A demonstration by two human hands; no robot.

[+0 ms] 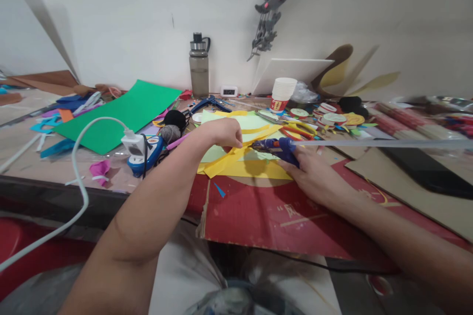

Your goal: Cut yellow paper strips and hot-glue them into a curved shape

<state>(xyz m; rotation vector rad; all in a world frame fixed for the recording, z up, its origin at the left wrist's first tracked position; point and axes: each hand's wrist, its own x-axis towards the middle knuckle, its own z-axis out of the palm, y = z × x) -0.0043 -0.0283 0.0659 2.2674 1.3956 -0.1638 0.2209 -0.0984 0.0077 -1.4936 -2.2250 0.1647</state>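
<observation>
My right hand (306, 170) is wrapped around a blue hot glue gun (275, 146), with a long clear glue stick (380, 143) running out behind it to the right. The gun's nozzle points left, close to my left hand (229, 133). That hand's fingers are closed in a pinch at a yellow paper strip (221, 161); the fingertips are partly hidden. Beneath lie pale green paper (218, 154) and a yellow sheet (271, 170), on a red cardboard sheet (251, 211). A small blue paper scrap (219, 190) rests just in front.
Scissors with orange handles (299, 130) and stacked paper cups (284, 92) stand beyond the glue gun. A water bottle (199, 69) is at the wall. On the left are green sheet (121, 113) and a plugged blue power socket (151, 155); a black phone (432, 170) lies right.
</observation>
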